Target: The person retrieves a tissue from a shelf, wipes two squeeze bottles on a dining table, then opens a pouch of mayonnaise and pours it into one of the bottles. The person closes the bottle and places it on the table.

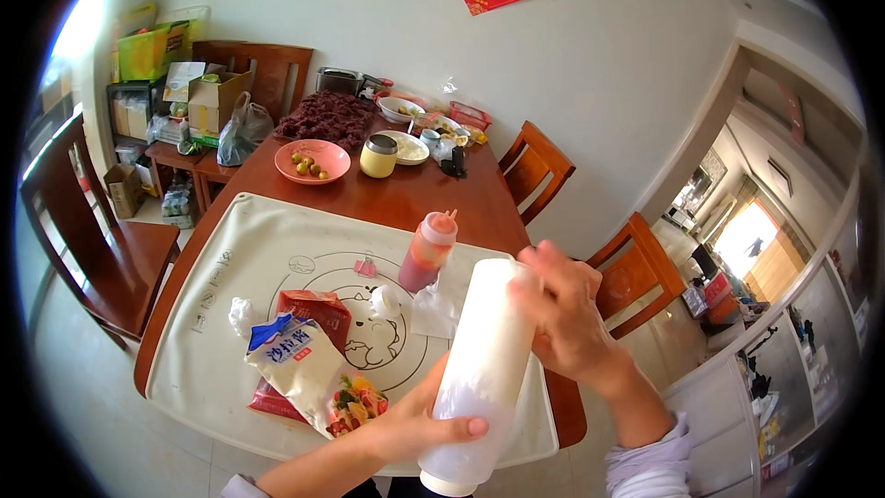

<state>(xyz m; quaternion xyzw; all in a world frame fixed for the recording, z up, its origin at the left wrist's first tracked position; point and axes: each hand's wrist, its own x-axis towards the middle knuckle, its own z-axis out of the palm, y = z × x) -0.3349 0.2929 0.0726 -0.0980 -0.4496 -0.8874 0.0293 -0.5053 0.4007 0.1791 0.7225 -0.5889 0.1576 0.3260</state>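
My left hand (429, 422) is wrapped around the lower part of a translucent white squeeze bottle (477, 366), which is tilted. White filling shows in the bottle's far part; the near part looks clearer. Beside the bottle's far end is my right hand (567, 311), its fingers blurred and apart; whether they touch the bottle is unclear. A salad dressing pouch (297, 366) lies on a red packet (314, 311). To their right, a white bottle cap (384, 302) rests on the white silicone mat (207, 366). Farther back stands a squeeze bottle of red sauce (427, 256).
A pink binder clip (365, 267), a crumpled tissue (240, 315) and a white paper sheet (432, 311) lie on the mat. Behind are a pink plate (325, 155) with small round fruits, a yellow jar (378, 156) and a dark purple heap (328, 117). Wooden chairs (632, 277) flank the table.
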